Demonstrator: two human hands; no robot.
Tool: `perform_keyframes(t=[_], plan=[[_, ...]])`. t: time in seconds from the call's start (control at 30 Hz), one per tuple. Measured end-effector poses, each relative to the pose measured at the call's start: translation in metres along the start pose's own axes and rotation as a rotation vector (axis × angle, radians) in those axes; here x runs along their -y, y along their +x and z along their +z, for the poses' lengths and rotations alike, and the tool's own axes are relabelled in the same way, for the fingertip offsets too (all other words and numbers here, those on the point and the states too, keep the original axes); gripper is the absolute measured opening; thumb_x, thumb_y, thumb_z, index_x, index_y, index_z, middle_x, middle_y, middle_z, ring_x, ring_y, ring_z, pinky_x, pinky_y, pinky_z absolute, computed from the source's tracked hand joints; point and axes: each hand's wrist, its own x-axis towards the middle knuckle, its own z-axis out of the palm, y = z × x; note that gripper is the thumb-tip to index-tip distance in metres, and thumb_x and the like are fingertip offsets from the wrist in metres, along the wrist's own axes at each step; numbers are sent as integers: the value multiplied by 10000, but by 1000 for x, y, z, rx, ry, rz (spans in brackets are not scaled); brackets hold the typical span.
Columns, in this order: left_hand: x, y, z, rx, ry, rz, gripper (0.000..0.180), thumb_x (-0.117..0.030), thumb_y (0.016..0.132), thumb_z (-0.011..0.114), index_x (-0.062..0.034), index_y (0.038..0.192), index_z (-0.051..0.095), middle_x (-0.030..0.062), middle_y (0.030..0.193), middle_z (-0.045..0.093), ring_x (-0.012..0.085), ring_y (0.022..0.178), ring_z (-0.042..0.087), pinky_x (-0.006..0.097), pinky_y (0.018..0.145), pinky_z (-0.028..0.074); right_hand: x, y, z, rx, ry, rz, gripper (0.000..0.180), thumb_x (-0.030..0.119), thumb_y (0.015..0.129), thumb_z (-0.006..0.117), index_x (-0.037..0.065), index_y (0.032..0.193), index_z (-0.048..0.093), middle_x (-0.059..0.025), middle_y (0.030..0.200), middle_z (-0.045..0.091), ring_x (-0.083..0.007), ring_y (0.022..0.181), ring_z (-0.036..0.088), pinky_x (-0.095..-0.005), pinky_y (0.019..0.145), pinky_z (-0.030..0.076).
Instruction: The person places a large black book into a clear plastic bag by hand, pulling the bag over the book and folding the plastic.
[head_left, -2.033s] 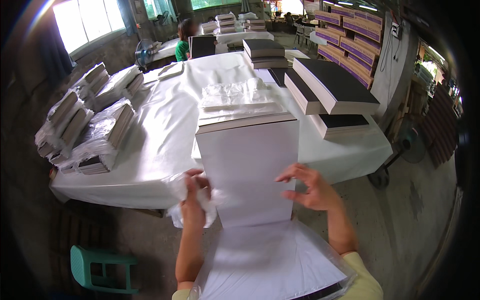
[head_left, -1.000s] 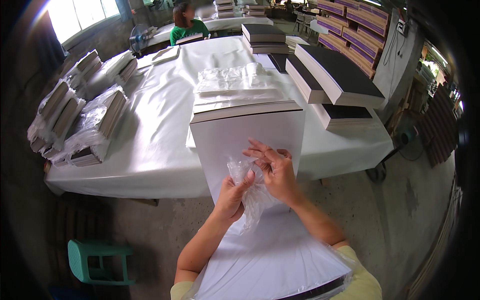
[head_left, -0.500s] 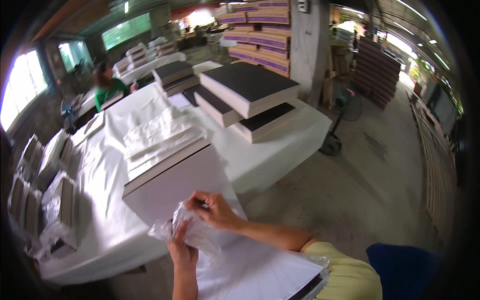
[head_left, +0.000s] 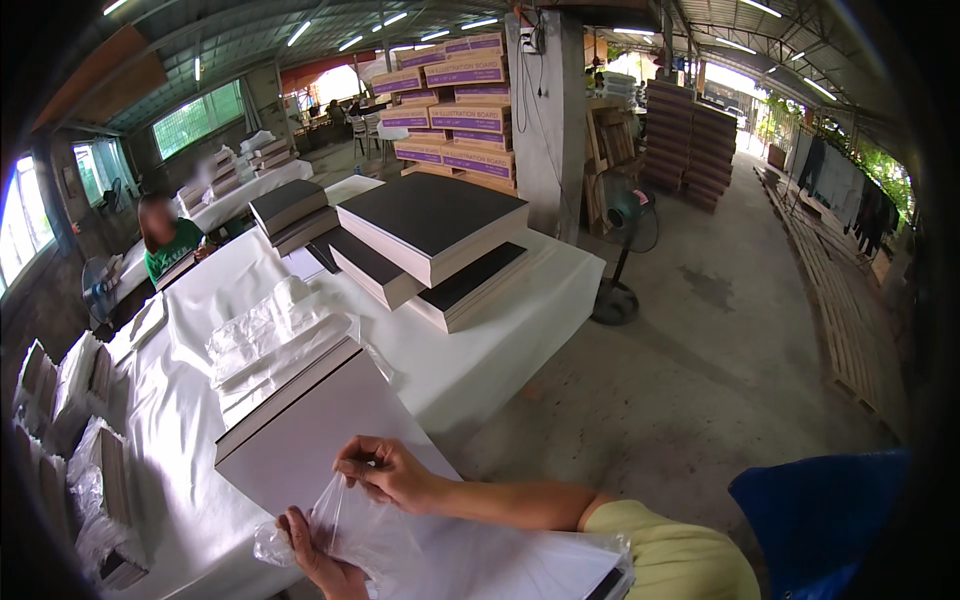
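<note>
A clear plastic bag (head_left: 365,530) hangs between my hands, wrinkled, with part of it stretched into thin folds. My right hand (head_left: 395,475) pinches its upper edge between thumb and fingers. Lower and to the left, my left hand (head_left: 325,560) is closed on the bag's side. Under them lies a stack of white boards (head_left: 520,560), whose dark lower edge shows inside plastic by my right sleeve. Just beyond, a stack of boards with a white top (head_left: 320,430) and a dark line along its far edge leans at the table's edge.
On the white-covered table (head_left: 480,370) lie flat plastic bags (head_left: 275,335) and black-topped board stacks (head_left: 435,215). Wrapped stacks (head_left: 100,480) stand at left. A person in green (head_left: 175,245) sits beyond. A fan (head_left: 620,270) stands right of the table, a blue chair (head_left: 820,510) near my right.
The view has tilted up and turned right. My right hand has drawn the bag's edge up from my left hand, so the plastic between them is now stretched.
</note>
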Motion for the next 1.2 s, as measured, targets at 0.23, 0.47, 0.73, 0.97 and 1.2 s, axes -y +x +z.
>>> perform_keyframes(t=[0.23, 0.47, 0.73, 0.97, 1.2], plan=[[-5, 63, -110, 117, 651, 379, 576, -241, 842, 516, -13, 1302, 253, 136, 1166, 427, 209, 911, 505, 297, 648, 430, 19, 6, -63, -402, 191, -172, 74, 54, 809, 510, 98, 856, 546, 45, 690, 507, -11, 526, 405, -157, 419, 306], [-86, 88, -174, -551, 623, 325, 439, -262, 778, 595, 6, 1108, 485, 84, 802, 526, 163, 652, 471, 289, 520, 417, 90, -30, -114, -303, 12, -383, 77, 87, 835, 508, 67, 910, 509, 44, 517, 377, -34, 456, 326, -199, 490, 330], [-68, -17, 26, 937, 930, 834, 790, -133, 630, 742, -19, 1269, 292, 141, 1082, 506, 201, 885, 511, 293, 679, 453, 48, -9, 0, 243, -980, -644, 112, 146, 761, 626, 93, 860, 623, -15, 730, 636, -107, 569, 573, -232, 569, 430], [-36, 3, -8, 843, 1487, 738, 132, -110, 803, 552, -22, 871, 623, 120, 801, 604, 253, 714, 548, 286, 650, 422, 65, -19, 11, 141, -1147, -584, 293, 287, 700, 676, 104, 894, 554, 3, 658, 521, -138, 605, 503, -308, 690, 366], [-32, -3, -6, 457, 1027, 374, 289, -250, 862, 465, -2, 830, 611, 125, 800, 611, 220, 679, 553, 345, 639, 437, 43, -20, 8, 358, -977, -491, 190, 209, 773, 616, 39, 772, 532, -75, 965, 453, -166, 897, 476, -335, 779, 335]])
